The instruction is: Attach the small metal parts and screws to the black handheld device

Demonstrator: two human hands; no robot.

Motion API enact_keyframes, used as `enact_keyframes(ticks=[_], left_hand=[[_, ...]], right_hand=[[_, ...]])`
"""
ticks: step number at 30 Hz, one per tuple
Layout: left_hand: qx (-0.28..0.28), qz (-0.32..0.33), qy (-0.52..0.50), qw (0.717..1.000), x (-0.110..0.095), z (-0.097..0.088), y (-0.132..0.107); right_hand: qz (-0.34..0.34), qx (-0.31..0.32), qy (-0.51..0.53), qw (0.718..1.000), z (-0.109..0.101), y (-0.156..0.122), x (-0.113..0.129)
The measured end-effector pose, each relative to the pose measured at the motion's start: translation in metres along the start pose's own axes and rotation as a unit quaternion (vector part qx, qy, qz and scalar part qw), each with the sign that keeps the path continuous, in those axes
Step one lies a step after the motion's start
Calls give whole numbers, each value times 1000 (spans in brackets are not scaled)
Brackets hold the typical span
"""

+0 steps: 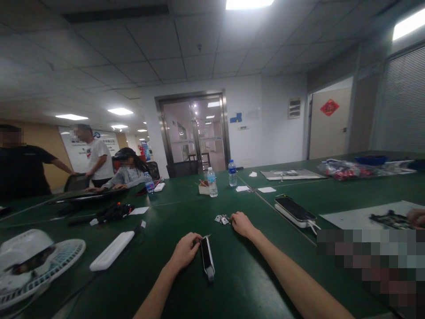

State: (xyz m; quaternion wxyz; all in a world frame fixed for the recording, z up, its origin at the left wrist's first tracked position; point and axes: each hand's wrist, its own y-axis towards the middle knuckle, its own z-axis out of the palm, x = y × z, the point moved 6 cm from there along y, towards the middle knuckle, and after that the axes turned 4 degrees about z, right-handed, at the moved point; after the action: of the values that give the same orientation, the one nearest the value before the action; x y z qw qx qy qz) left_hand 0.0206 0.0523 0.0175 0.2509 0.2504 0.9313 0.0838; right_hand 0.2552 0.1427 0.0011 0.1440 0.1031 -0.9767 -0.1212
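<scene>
My left hand (184,253) rests on the green table (239,283), fingers curled against the top end of a narrow black and white device (207,257) lying on its edge. My right hand (241,223) is farther out, fingers curled down beside a small pile of shiny metal parts (222,219), touching or pinching at them. What sits inside its fingertips is too small to see.
A white power strip (112,250) and a fan (36,261) lie at left. A black-topped white device (295,210) sits at right, with paper and a circuit board (388,218) beyond. Two water bottles (212,182) stand mid-table. Three people are at far left.
</scene>
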Motion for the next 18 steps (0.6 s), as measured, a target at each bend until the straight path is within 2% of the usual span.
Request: enact_keyframes(ticks=[13,18], left_hand=[[5,-19,-2,1000,-2,-2,-4],[-6,3,11,1000,-2,-2,-3]], right_hand=[[28,32,0,999,-3,2,-4],[12,40,14,999,-6,-4,-3]])
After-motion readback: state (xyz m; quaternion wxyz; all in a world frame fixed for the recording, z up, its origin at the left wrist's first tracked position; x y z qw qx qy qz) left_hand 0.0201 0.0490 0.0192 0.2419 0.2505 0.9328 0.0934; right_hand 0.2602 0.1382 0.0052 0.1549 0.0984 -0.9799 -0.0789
